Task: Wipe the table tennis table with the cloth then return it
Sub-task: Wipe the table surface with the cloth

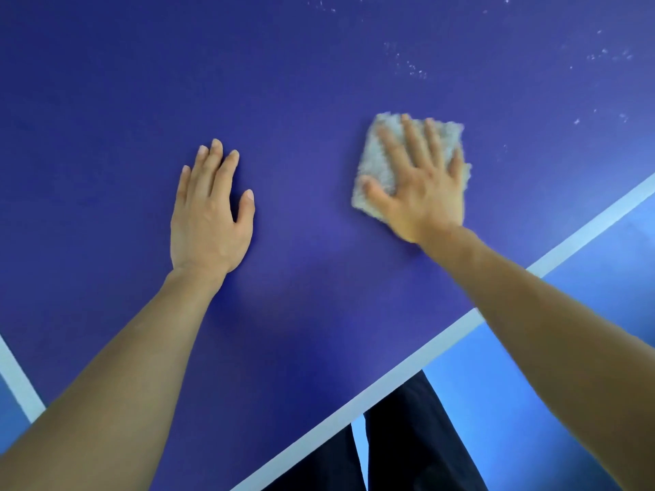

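A dark blue table tennis table [301,83] fills most of the view. A folded grey fluffy cloth [377,161] lies flat on it right of centre. My right hand [421,186] presses down on the cloth with its fingers spread and straight; hand and cloth look motion-blurred. My left hand [209,214] rests flat on the bare table surface to the left, fingers straight, holding nothing. White specks of dust [411,67] dot the table at the upper right.
The table's white edge line [390,377] runs diagonally from lower middle to the right side. A second white line [17,380] shows at the lower left. Beyond the edge lies a lighter blue floor [496,402] and my dark trousers [407,444].
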